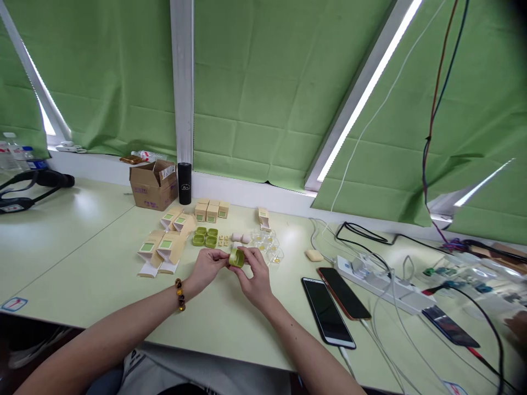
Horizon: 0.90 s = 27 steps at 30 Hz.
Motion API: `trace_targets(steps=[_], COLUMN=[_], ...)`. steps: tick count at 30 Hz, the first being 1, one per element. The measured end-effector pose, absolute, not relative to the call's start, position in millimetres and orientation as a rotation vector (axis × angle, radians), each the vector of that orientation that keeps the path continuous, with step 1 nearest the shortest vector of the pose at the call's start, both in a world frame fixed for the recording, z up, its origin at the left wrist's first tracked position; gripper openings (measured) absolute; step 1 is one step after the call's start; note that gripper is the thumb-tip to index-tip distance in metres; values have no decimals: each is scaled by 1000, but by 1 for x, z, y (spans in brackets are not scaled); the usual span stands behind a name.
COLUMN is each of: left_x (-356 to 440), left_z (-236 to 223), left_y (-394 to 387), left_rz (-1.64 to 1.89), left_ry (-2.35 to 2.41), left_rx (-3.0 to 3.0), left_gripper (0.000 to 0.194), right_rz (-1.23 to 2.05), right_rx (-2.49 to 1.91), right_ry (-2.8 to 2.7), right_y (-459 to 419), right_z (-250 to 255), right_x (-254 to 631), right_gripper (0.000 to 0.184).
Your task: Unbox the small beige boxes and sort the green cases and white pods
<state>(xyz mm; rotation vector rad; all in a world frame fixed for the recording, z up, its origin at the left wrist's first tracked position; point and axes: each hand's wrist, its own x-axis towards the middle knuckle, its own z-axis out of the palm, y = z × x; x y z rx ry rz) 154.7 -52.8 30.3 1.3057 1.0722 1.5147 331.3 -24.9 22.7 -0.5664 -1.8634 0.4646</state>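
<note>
Both my hands meet over the pale green table (82,258) around a small green case (236,257). My left hand (208,267), with a bead bracelet at the wrist, pinches its left side. My right hand (255,274) grips it from the right and below. Just beyond lie three more green cases (206,237), small beige pieces (223,240), clear plastic trays (267,247) and tan cartons with green windows (164,247).
A cardboard box (153,186) and a black cylinder (184,183) stand at the back. Two phones (335,304) lie to the right, beside a white power strip (382,282) with tangled cables. Black headgear (28,189) rests at far left.
</note>
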Motion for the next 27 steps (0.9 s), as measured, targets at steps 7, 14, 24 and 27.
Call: trace_targets(steps=[7, 14, 24, 27], left_x=[149, 141, 146, 147], left_z=[35, 38, 39, 35], left_y=[-53, -56, -52, -50], left_rz=[1487, 1429, 1457, 1468], left_ry=[923, 874, 952, 1009], left_rx=[1427, 1609, 1410, 1397], left_gripper=[49, 53, 56, 51], right_rz=[371, 355, 275, 190], right_rx=[-518, -523, -475, -489], right_ry=[-1940, -2011, -1917, -1882], right_y=[-23, -23, -26, -27], right_z=[30, 28, 33, 37], right_x=[335, 338, 340, 341], right_gripper=[61, 59, 39, 31])
